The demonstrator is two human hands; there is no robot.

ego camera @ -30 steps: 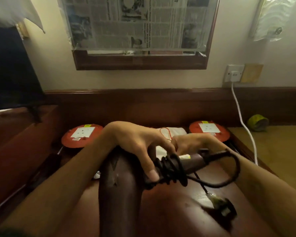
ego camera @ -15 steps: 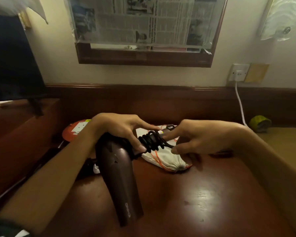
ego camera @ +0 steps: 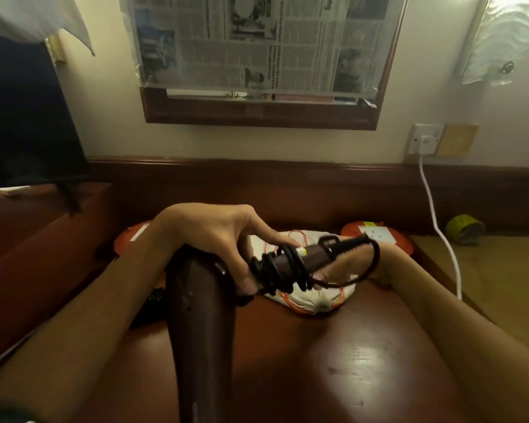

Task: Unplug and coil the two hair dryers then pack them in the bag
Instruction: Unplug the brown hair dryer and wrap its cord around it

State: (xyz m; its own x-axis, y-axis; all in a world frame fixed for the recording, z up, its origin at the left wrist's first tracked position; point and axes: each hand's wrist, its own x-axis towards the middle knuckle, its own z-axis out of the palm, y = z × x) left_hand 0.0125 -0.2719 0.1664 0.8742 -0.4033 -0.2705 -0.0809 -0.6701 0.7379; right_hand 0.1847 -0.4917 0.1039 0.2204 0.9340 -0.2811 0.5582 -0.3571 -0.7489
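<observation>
Left hand (ego camera: pixel 223 236) still grips dryer (ego camera: pixel 202 331); right hand (ego camera: pixel 345 264) has slid under, holding cord (ego camera: pixel 284 267).

The left hand (ego camera: pixel 214 236) grips a dark hair dryer (ego camera: pixel 202 325) where barrel meets handle. Black cord (ego camera: pixel 283 270) is coiled round the handle, which the right hand (ego camera: pixel 345 264) supports from beneath, above a white bag (ego camera: pixel 312 300) on the worktop (ego camera: pixel 348 361).

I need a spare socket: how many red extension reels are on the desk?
2: one red extension reel behind the left forearm, mostly hidden; one at the back right, beside the white bag. Others may be hidden.
</observation>
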